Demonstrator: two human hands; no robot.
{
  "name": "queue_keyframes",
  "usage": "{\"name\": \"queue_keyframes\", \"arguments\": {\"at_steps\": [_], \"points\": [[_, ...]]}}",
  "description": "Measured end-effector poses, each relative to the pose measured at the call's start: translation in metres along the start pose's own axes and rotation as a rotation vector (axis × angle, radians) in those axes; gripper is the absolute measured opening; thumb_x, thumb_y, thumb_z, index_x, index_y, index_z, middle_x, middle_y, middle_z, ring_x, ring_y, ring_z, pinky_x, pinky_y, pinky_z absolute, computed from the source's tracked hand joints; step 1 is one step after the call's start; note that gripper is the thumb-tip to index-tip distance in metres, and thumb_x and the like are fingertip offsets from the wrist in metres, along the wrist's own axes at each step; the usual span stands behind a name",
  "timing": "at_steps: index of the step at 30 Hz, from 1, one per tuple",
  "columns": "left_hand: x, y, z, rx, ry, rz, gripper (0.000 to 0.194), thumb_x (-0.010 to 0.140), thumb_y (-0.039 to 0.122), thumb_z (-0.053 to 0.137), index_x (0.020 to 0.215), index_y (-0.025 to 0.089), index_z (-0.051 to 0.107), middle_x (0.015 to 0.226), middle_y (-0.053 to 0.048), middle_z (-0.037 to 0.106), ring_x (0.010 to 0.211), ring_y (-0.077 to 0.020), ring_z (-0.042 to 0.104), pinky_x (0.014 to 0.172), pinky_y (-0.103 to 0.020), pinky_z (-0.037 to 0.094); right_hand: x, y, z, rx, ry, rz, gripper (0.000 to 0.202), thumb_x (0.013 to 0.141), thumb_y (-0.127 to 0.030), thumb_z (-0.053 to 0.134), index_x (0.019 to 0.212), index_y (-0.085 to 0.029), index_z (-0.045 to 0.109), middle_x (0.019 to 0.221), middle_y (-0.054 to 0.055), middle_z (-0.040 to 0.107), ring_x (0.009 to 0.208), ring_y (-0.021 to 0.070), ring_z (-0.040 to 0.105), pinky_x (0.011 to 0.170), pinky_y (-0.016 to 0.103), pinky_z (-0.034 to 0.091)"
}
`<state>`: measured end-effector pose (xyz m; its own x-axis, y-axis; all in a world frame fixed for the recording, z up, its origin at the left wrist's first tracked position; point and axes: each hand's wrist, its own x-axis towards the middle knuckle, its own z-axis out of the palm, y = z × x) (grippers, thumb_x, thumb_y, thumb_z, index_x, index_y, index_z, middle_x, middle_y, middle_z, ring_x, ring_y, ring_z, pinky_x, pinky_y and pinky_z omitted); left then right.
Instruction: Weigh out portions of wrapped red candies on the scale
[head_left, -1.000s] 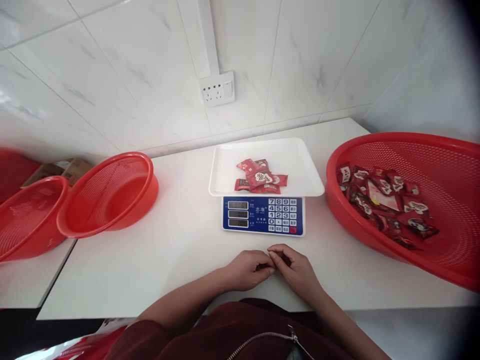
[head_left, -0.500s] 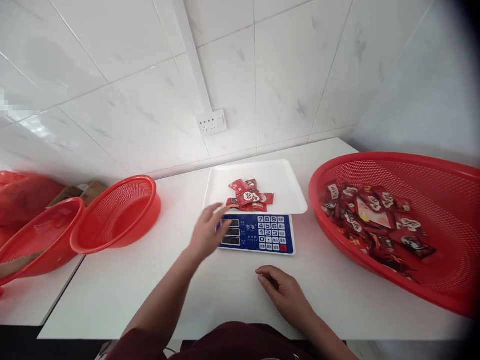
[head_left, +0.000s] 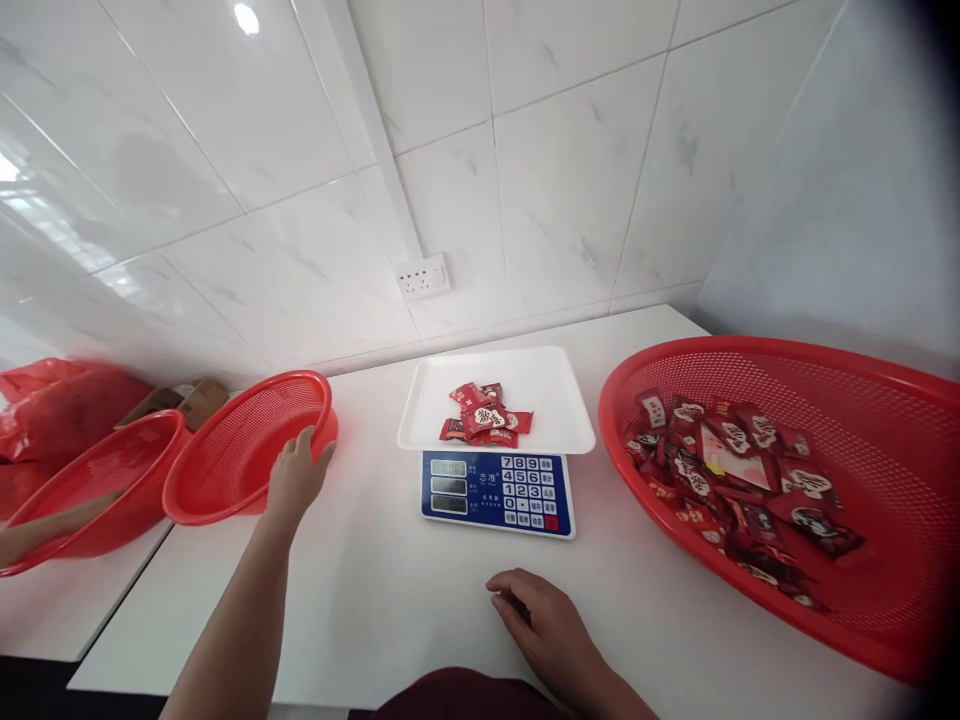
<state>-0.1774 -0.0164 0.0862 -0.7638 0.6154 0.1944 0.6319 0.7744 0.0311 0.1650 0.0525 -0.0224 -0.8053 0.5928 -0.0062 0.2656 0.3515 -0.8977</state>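
Observation:
My left hand (head_left: 298, 474) is at the near right rim of a red perforated basket (head_left: 241, 440), fingers stretched over the rim and thumb apart. Nothing shows inside that basket. My right hand (head_left: 536, 618) rests on the table in front of a blue-and-white digital scale (head_left: 491, 492). Its fingers are loosely curled towards the thumb, and nothing is visible in them. Several red snack packets (head_left: 487, 416) lie in a small pile on the scale's white tray (head_left: 566, 400).
A large red basket (head_left: 900, 500) on the right holds many red snack packets (head_left: 739, 470). At the left, another person's forearm (head_left: 56, 527) reaches into a further red basket (head_left: 142, 520). Behind it are red bags (head_left: 71, 405) and a cardboard box (head_left: 199, 400). A wall socket (head_left: 422, 277) is above the scale.
My left hand has moved left from the scale to the red basket's rim. My right hand stays curled on the table. The scale's display windows look lighter. The view has tilted up slightly.

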Motion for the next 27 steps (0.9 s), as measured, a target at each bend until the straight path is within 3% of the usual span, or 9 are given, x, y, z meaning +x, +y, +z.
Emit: {"name": "queue_keyframes", "arguments": {"at_steps": [3, 7, 15, 18, 21, 24, 27], "points": [[-0.008, 0.029, 0.002, -0.06, 0.0, 0.111, 0.058, 0.089, 0.049, 0.035, 0.136, 0.016, 0.035, 0.126, -0.017, 0.051, 0.111, -0.0318, 0.053, 0.08, -0.038, 0.048, -0.001, 0.0, 0.0, 0.015, 0.011, 0.001, 0.024, 0.087, -0.03, 0.041, 0.093, -0.02, 0.063, 0.09, 0.005, 0.068, 0.08, 0.0177, 0.061, 0.074, 0.029, 0.046], [-0.015, 0.058, 0.0, -0.096, -0.025, 0.26, 0.059, 0.09, 0.048, 0.035, 0.137, 0.014, 0.033, 0.126, -0.02, 0.05, 0.112, -0.0342, 0.052, 0.08, -0.042, 0.047, -0.002, 0.001, 0.0, 0.031, 0.039, -0.009, 0.023, 0.087, -0.03, 0.042, 0.092, -0.021, 0.063, 0.09, 0.005, 0.068, 0.08, 0.018, 0.062, 0.073, 0.029, 0.047], [-0.024, 0.069, -0.01, -0.249, -0.193, 0.392, 0.061, 0.09, 0.055, 0.032, 0.141, 0.024, 0.026, 0.137, -0.014, 0.044, 0.118, -0.0325, 0.049, 0.085, -0.042, 0.048, -0.001, -0.001, -0.001, 0.029, 0.041, -0.001, 0.023, 0.087, -0.029, 0.042, 0.092, -0.022, 0.063, 0.09, 0.004, 0.068, 0.08, 0.0179, 0.062, 0.073, 0.029, 0.048], [-0.024, 0.072, -0.012, -0.311, -0.239, 0.43, 0.06, 0.09, 0.056, 0.032, 0.142, 0.026, 0.025, 0.141, -0.011, 0.04, 0.128, -0.0311, 0.039, 0.095, -0.044, 0.041, 0.0, -0.002, 0.0, 0.019, 0.044, -0.001, 0.023, 0.087, -0.029, 0.042, 0.091, -0.021, 0.063, 0.089, 0.004, 0.068, 0.079, 0.0177, 0.062, 0.072, 0.029, 0.047], [-0.021, 0.084, -0.014, -0.321, -0.209, 0.502, 0.061, 0.089, 0.056, 0.033, 0.141, 0.024, 0.027, 0.149, -0.011, 0.028, 0.137, -0.0295, 0.021, 0.105, -0.048, 0.029, 0.0, -0.002, 0.0, 0.022, 0.049, -0.004, 0.022, 0.087, -0.029, 0.043, 0.09, -0.02, 0.063, 0.088, 0.004, 0.068, 0.078, 0.0171, 0.062, 0.072, 0.028, 0.047], [-0.015, 0.109, -0.016, -0.33, -0.215, 0.67, 0.061, 0.089, 0.056, 0.036, 0.14, 0.024, 0.029, 0.151, -0.011, 0.023, 0.14, -0.0277, 0.012, 0.109, -0.049, 0.021, 0.0, 0.0, 0.001, 0.029, 0.058, 0.002, 0.023, 0.087, -0.029, 0.042, 0.09, -0.02, 0.063, 0.088, 0.004, 0.067, 0.077, 0.0167, 0.061, 0.072, 0.028, 0.047], [-0.004, 0.143, -0.017, -0.356, -0.299, 0.865, 0.062, 0.087, 0.056, 0.04, 0.14, 0.026, 0.029, 0.151, -0.01, 0.024, 0.14, -0.0273, 0.011, 0.109, -0.047, 0.021, 0.0, 0.001, 0.002, 0.033, 0.078, 0.015, 0.023, 0.087, -0.031, 0.043, 0.09, -0.02, 0.063, 0.087, 0.004, 0.067, 0.075, 0.0164, 0.061, 0.07, 0.028, 0.047]]}}
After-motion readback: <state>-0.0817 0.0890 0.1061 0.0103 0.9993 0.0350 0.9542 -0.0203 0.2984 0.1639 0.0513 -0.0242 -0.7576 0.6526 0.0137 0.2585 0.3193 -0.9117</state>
